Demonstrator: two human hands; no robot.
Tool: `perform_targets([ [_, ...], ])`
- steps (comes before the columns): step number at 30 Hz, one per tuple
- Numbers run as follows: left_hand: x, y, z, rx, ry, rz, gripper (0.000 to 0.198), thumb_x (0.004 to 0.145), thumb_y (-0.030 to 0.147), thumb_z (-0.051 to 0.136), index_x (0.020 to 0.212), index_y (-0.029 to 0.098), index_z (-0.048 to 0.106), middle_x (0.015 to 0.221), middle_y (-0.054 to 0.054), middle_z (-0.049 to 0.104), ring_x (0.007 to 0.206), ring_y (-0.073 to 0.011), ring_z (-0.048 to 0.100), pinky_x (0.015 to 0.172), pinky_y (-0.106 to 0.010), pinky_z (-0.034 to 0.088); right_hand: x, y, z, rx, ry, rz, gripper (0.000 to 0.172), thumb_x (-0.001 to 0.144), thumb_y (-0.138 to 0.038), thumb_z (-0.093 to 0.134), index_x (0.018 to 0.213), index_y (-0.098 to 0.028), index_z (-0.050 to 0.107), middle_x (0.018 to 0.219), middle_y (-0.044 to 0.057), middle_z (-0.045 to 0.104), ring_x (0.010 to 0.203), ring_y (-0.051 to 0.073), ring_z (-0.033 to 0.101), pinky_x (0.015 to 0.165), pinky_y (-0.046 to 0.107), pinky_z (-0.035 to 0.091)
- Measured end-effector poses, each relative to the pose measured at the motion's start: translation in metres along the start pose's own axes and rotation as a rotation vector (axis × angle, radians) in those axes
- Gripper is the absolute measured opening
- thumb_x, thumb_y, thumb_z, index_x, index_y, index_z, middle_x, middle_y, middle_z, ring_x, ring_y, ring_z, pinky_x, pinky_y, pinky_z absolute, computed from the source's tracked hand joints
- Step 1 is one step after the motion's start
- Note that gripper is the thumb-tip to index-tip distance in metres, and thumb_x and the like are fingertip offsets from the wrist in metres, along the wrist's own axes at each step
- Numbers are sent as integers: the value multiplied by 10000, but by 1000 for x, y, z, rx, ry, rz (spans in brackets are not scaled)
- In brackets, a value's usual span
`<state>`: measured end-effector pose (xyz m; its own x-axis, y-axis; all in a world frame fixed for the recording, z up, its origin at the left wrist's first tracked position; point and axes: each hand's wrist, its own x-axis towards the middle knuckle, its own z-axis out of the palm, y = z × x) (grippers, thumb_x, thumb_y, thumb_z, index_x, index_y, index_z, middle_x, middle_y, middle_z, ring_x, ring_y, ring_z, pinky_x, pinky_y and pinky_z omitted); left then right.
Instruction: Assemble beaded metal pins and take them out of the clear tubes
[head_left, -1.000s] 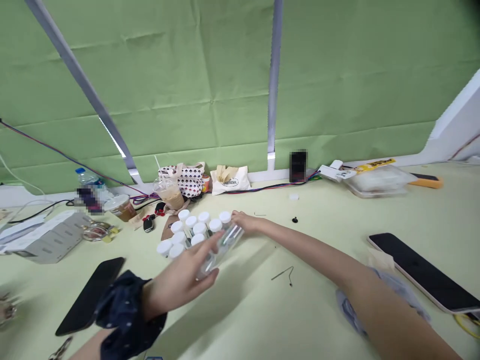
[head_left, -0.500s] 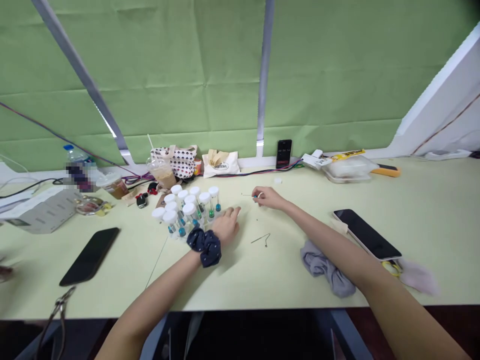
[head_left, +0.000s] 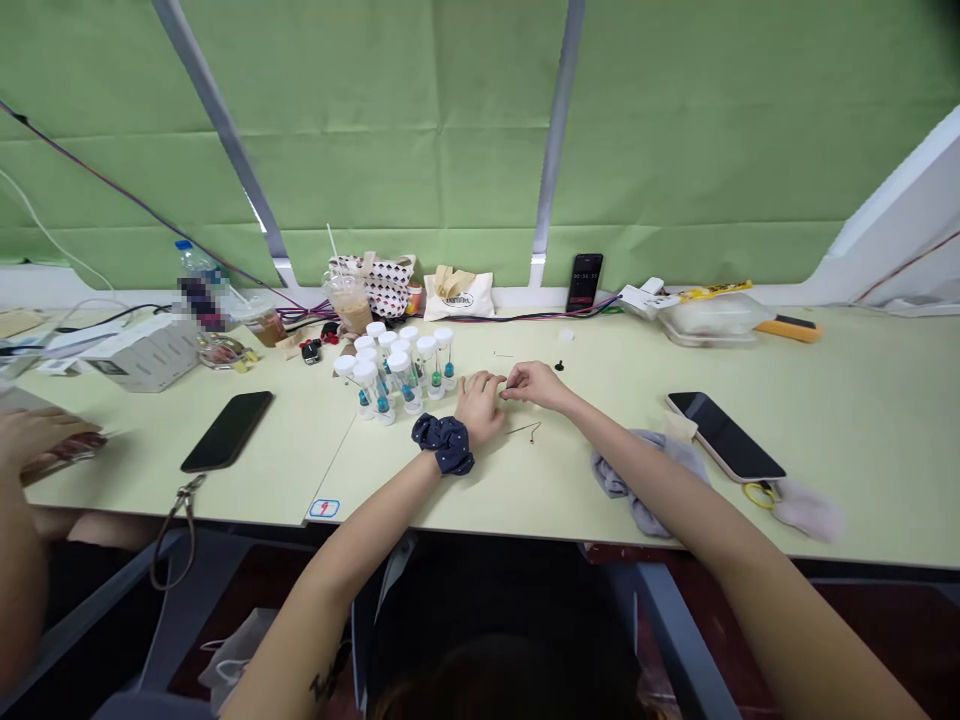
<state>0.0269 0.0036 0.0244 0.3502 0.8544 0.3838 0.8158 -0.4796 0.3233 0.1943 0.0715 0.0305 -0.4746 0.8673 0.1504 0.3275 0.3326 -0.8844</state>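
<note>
My left hand, with a dark dotted scrunchie at the wrist, has its fingers bent in against the fingertips of my right hand. My right thumb and forefinger pinch a tiny dark piece, too small to name. Whether my left fingers also grip it is hidden. Below the hands lies a thin bent wire. Beyond them are a fine pin-like piece and a small black piece. Left of my left hand stand several clear vials with white caps and blue or green pieces inside.
A phone showing a timer leans at the back. Other phones lie left and right. A grey cloth sits under my right forearm. An iced drink stands behind the vials. Another person's hand rests at the far left.
My right hand has come toward my left, and their fingertips now meet. The black piece has come into view beside my right hand. The whole view has shifted.
</note>
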Motion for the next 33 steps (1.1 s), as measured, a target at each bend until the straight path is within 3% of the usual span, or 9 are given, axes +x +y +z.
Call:
perform_targets([
  [3,-4,3,2,-82,55,0,484,761,316,586,1210,186,464,1172,-119,553,1163,-292,432,1030,-500,244,-3,-1,5,78,3,-30,389,527,-415,814,687,-155,574,648,22,649,609,146,618,554,249,483],
  [6,-4,-1,7,-148,104,-42,312,832,313,536,1115,184,528,1057,-96,622,1075,-264,486,947,-457,330,-7,-1,10,141,-46,-64,410,518,-433,815,689,-153,570,667,22,650,638,149,618,595,261,485],
  [10,-3,-12,12,-224,113,-38,167,866,290,524,979,184,586,957,-67,642,997,-221,514,873,-371,410,-12,-3,8,151,-94,-38,405,553,-434,798,732,-152,569,613,-10,610,540,112,559,515,230,436],
  [13,-4,-20,12,-222,103,-37,158,858,299,558,964,191,604,931,-62,642,973,-217,507,848,-350,435,-17,-9,-1,3,-132,-30,350,603,-375,776,803,-152,595,678,3,635,550,108,561,511,219,424],
  [18,-6,-26,10,-178,80,-49,182,829,313,612,980,212,626,936,-56,640,966,-226,496,859,-359,435,-33,-16,-4,-280,-279,-98,218,626,-301,769,747,-164,651,683,-1,651,596,121,580,561,216,414],
  [24,-7,-28,9,-178,108,-9,200,823,327,623,983,208,634,919,-51,645,932,-217,493,849,-340,430,-50,-10,10,-382,-44,-166,109,739,-277,694,769,-173,676,777,10,662,606,103,530,588,213,381],
  [33,-6,-33,15,-211,194,41,186,777,304,679,941,218,661,849,-39,650,883,-223,508,795,-338,433,-57,-13,12,-595,-161,-112,49,723,-150,699,750,-175,667,825,26,626,733,136,575,684,229,399],
])
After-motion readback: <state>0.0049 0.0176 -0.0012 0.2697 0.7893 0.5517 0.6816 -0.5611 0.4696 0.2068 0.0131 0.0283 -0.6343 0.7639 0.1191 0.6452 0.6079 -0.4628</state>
